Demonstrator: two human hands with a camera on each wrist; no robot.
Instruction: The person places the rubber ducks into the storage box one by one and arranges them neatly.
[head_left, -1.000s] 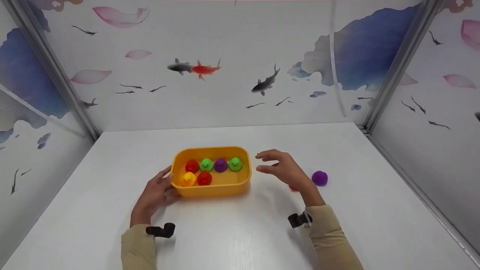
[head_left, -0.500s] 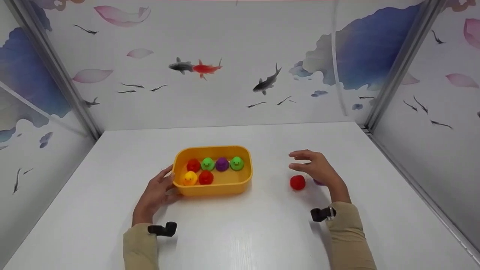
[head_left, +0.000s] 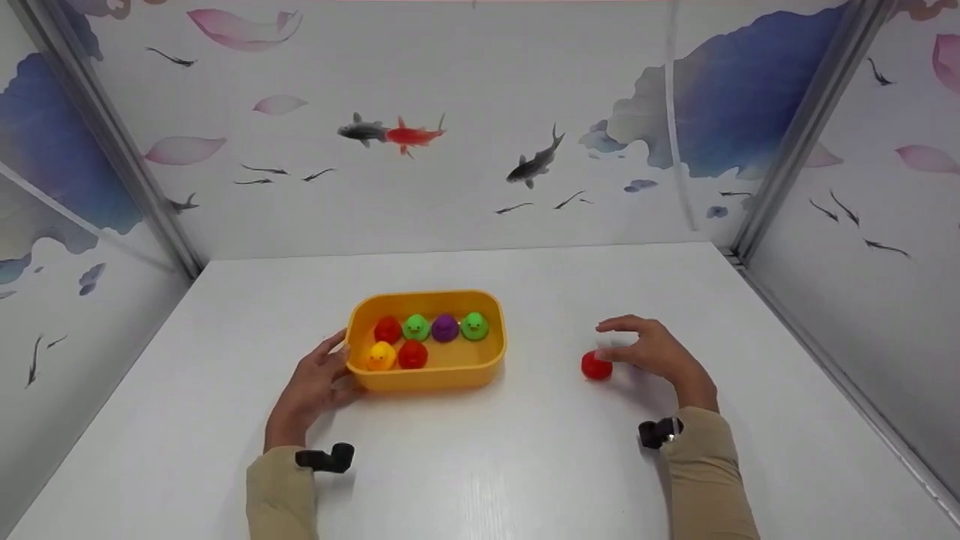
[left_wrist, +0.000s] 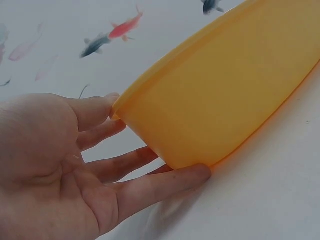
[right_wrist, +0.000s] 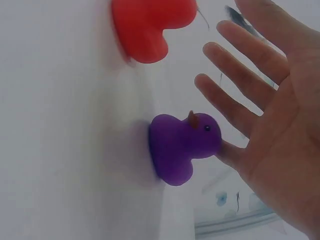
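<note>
A yellow plastic box (head_left: 427,381) stands left of centre in the head view. Inside are small toy ducks: a yellow duck (head_left: 381,357), two green ones, two red ones and a purple one. My left hand (head_left: 309,386) rests against the box's left end, its thumb at the rim and its straight fingers touching the outer wall. Over on the right, my right hand (head_left: 664,358) hovers with spread fingers beside a loose purple duck (right_wrist: 172,147), mostly hidden from the head camera. A loose red duck (head_left: 595,367) sits at its left, partly covered by the thumb.
The white table (head_left: 465,465) is enclosed at the back and sides by white panels with painted fish and petals (head_left: 536,165). Grey metal posts (head_left: 780,150) stand at the back corners. A black camera (head_left: 326,459) is strapped at each wrist.
My right hand has moved right, away from the box, and then lowered towards the loose ducks. The left hand keeps its place at the box. The ducks in the box have not moved.
</note>
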